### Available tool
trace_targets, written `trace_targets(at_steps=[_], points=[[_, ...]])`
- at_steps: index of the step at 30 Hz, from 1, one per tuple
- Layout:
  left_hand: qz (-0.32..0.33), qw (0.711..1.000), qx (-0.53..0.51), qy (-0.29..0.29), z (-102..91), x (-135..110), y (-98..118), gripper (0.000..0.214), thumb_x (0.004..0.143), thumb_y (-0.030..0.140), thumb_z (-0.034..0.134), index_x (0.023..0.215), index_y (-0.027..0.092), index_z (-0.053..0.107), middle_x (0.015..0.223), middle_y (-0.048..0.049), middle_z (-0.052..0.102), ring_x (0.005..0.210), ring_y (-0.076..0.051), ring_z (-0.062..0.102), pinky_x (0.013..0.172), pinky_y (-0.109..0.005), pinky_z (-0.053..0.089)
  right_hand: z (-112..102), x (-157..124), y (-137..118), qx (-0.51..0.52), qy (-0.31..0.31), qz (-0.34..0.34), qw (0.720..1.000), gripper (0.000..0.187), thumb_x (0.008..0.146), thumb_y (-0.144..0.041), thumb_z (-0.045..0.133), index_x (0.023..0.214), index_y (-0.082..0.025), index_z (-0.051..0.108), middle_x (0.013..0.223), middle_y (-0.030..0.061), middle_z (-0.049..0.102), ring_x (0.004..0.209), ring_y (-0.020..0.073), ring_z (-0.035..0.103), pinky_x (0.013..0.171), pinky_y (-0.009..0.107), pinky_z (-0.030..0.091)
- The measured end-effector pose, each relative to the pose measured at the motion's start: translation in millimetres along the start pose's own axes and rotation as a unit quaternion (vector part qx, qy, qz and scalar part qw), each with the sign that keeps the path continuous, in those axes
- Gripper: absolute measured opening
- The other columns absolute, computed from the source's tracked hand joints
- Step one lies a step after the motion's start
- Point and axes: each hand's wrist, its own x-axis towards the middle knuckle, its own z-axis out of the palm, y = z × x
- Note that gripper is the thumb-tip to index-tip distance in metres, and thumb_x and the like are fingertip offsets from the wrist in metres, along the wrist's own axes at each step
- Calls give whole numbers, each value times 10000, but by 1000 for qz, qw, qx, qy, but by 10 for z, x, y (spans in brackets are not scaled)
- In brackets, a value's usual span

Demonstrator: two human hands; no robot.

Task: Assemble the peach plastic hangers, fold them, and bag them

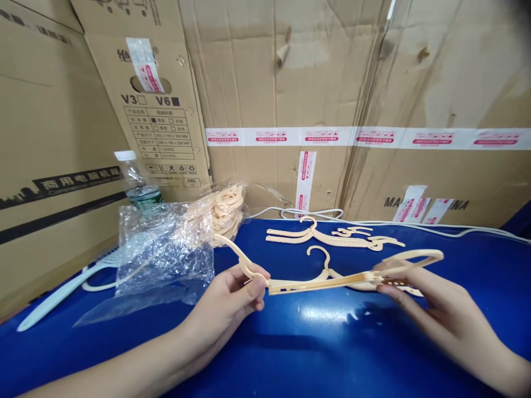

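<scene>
We held the beige hanger [315,284] just above the middle of the table [332,354]. Our left hand [238,296] pinched one end and our right hand [427,301] closed on the other. Spare hangers [332,239] lay toward the far edge, near a plastic bag [166,254].

A pale peach plastic hanger [319,283] is held just above the blue tabletop [290,354] in the lower middle of the frame. Its thin, slotted bar runs almost level. A curved arm sweeps up and left from the left hand [232,304], and a long flat loop ends at the right hand [431,309].
</scene>
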Motion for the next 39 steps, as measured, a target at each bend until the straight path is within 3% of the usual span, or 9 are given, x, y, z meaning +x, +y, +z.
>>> trace_targets(at_steps=[6,14,20,28,39], points=[[1,999,-13,-45,-16,-17,-46,213,785,331,786,786,176,639,738,24,529,664,-89,472,668,-216,395,13,-10,-21,-15,0,-2,1000,140,898,-212,560,1005,-277,624,906,5,737,767,173,716,653,222,568],[-23,994,-48,-96,18,-55,37,187,799,303,764,785,166,637,901,-22,560,747,-133,530,720,-280,449,-4,-18,-46,-36,31,1,999,100,916,-266,553,984,-287,623,903,7,727,780,192,705,707,274,581],[-48,992,-78,-91,40,-76,48,176,806,266,755,771,164,616,941,-44,594,754,-144,562,734,-307,488,-3,-66,-12,30,15,9,999,215,903,-193,549,1039,-326,650,1010,13,721,920,235,699,763,344,581],[-46,992,-87,-84,47,-76,74,161,829,228,723,756,159,597,980,-47,606,756,-138,579,756,-313,504,-22,-70,-10,51,-8,-6,999,341,886,-101,535,1106,-349,617,1020,2,702,932,218,687,741,327,567],[-35,991,-82,-97,31,-54,72,124,855,196,678,763,152,607,955,-63,621,781,-152,562,758,-325,504,-25,-63,-39,46,-9,-5,999,318,880,-123,539,1092,-342,632,1019,13,712,918,234,695,724,338,577]])
